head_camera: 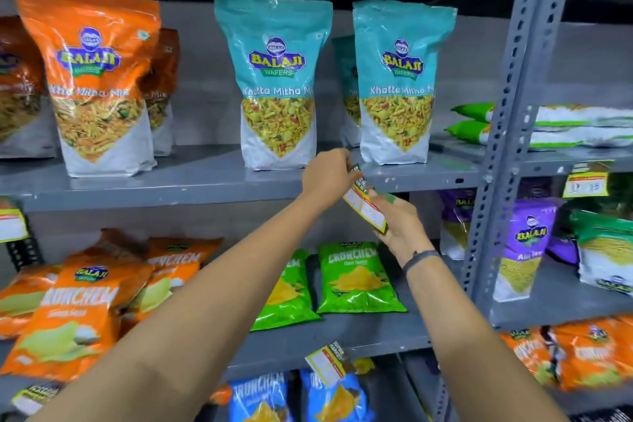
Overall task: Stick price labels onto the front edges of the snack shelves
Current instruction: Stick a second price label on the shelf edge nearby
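A yellow, white and black price label (365, 205) is held tilted in front of the grey upper shelf's front edge (191, 193). My left hand (327, 178) pinches its top end just below the shelf surface. My right hand (399, 221), with a dark band on the wrist, grips its lower end from underneath. Two teal snack bags (277, 79) (399, 79) stand on the shelf right behind the label. Another label (325, 365) hangs crooked on the lower shelf's edge (376, 341).
Orange bags (96, 79) stand at the left of the upper shelf. Green (356, 279) and orange chip packets (68, 312) lie on the middle shelf, blue ones (260, 397) below. A perforated grey upright (503, 134) rises at right, with labels (586, 183) (12, 223) stuck on neighbouring edges.
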The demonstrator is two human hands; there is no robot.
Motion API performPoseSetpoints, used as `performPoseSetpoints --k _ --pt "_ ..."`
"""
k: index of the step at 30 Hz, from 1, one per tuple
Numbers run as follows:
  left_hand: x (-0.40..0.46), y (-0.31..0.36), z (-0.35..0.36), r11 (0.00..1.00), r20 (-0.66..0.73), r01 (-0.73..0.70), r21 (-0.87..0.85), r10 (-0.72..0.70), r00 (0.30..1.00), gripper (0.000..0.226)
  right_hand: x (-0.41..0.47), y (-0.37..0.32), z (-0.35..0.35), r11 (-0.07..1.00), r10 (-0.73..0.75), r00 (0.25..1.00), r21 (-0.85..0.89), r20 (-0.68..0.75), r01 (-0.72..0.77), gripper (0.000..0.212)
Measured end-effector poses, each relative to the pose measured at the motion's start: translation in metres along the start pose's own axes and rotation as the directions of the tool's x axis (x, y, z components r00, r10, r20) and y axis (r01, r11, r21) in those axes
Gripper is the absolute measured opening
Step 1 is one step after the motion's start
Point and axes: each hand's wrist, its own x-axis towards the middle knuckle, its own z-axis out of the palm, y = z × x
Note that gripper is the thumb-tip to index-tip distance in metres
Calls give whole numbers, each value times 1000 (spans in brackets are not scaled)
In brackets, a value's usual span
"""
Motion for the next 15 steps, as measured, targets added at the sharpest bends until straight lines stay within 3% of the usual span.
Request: performPoseSetpoints --k 5,9,15 --pt "-28 -9 6 990 -95 57 130 -45 994 20 0 3 -9 926 -285 958 -249 31 283 6" --pt "-39 -15 13 964 -96 59 259 -35 995 23 4 8 -14 829 -351 936 -452 35 328 10" --pt "-33 -14 11 952 -115 61 301 -27 993 26 5 -6 -12 770 -420 906 -507 55 388 21"
